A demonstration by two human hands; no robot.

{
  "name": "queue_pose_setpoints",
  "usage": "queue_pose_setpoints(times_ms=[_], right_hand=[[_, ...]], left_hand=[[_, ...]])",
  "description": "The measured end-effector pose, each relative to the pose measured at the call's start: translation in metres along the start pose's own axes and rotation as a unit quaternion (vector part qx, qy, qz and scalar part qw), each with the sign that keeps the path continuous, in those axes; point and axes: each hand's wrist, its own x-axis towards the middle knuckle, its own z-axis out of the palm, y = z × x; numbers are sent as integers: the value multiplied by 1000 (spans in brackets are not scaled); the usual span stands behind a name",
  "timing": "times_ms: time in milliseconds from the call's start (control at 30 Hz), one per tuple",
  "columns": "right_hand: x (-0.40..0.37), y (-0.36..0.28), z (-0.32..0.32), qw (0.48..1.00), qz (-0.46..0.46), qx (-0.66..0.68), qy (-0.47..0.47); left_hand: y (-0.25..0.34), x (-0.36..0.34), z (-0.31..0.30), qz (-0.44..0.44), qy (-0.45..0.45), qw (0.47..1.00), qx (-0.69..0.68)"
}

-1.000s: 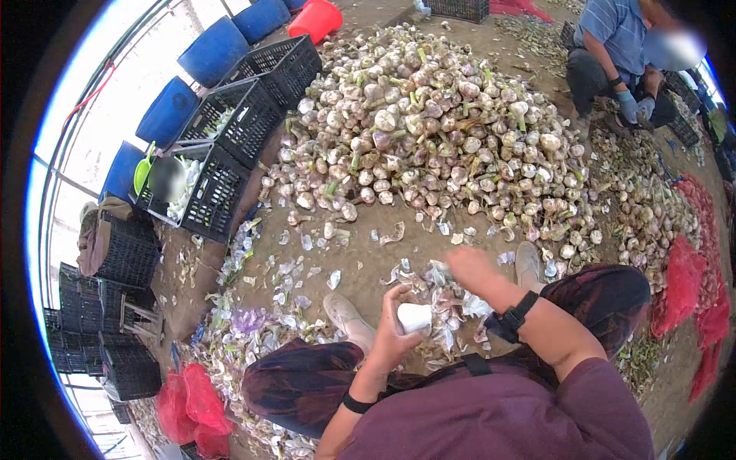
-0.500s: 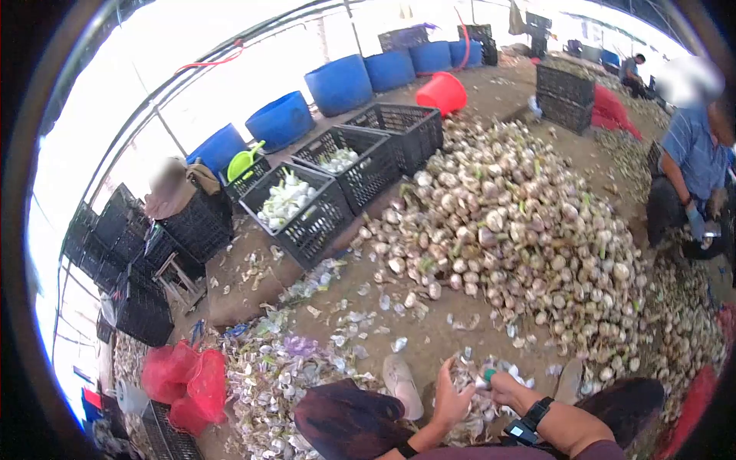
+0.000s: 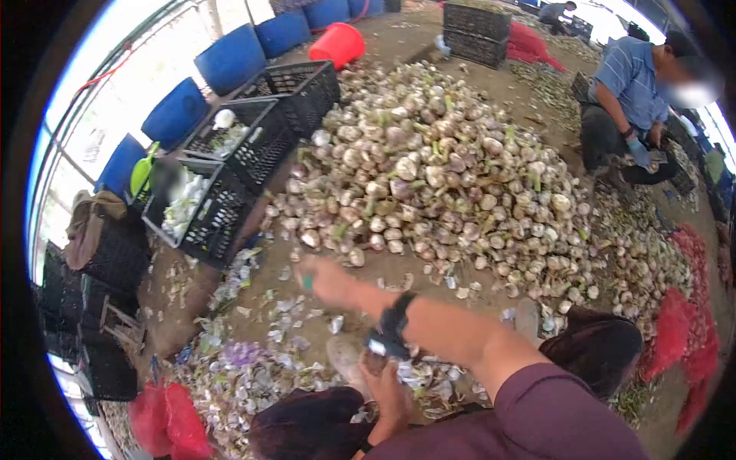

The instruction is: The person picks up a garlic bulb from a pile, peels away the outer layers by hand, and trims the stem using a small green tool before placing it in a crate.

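Observation:
My right hand point(image 3: 330, 282) reaches forward and left, blurred, with a small green item point(image 3: 308, 281) at its fingers; whether it grips this cannot be made out. A black watch strap point(image 3: 397, 313) circles that wrist. Low in front of my body, my left hand point(image 3: 389, 395) has curled fingers around something dark, partly hidden by the watch. A pale garlic bulb point(image 3: 224, 119) shows above the middle black crate point(image 3: 264, 146), apparently in the air. Trimmed white garlic point(image 3: 184, 205) lies in the nearest crate point(image 3: 218, 222). A large garlic pile point(image 3: 452, 176) spreads ahead of my hands.
Garlic peelings point(image 3: 245, 383) cover the ground around my feet. Red mesh sacks point(image 3: 169, 422) lie at lower left, others at right. A red bucket point(image 3: 337, 44) and blue tubs point(image 3: 230, 60) stand beyond the crates. Another person point(image 3: 625, 100) sits at the right.
My right hand has swung forward and left, away from my left hand. A pale bulb now shows over the middle crate. The view has turned right and down.

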Motion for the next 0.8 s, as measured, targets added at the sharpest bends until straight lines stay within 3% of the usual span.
queue_pose_setpoints(times_ms=[33,67,100,167,200,233,267,333,467,567,633,667,733,767,800], right_hand=[[-33,45,7,992,26,-117,-48],[-73,94,6,990,27,-101,-92],[-110,129,-4,966,131,-105,-195],[-171,154,-46,929,265,-169,-198],[-195,207,-62,932,312,-119,-142],[-195,193,-88,884,448,-100,-93],[-194,196,-112,894,391,-206,-71],[-188,230,-149,904,343,-245,72],[-131,243,-189,847,383,-336,151],[-102,242,-204,823,454,-326,-100],[-122,306,-188,841,393,-370,-31],[-139,329,-191,838,309,-440,-100],[-173,369,-196,782,103,-584,-191],[-170,326,-188,865,150,-475,-58],[-191,345,-204,861,80,-490,-106]], left_hand=[[1,-2,6,7,31,999,23],[1,1,5,2,20,998,64],[0,3,2,-1,14,994,105],[-10,7,-1,-28,30,995,88],[-13,10,0,-38,34,995,80],[-13,14,3,-55,39,993,93],[-12,17,6,-72,43,991,104],[-17,24,8,-98,45,986,124],[-39,38,0,-144,36,981,129],[-41,36,4,-175,27,977,117],[-40,36,8,-195,34,971,130],[-50,36,0,-175,10,965,196],[-55,37,-5,-129,-36,945,299],[-53,36,-5,-113,-65,932,338],[-66,37,-8,-128,-59,947,289]])
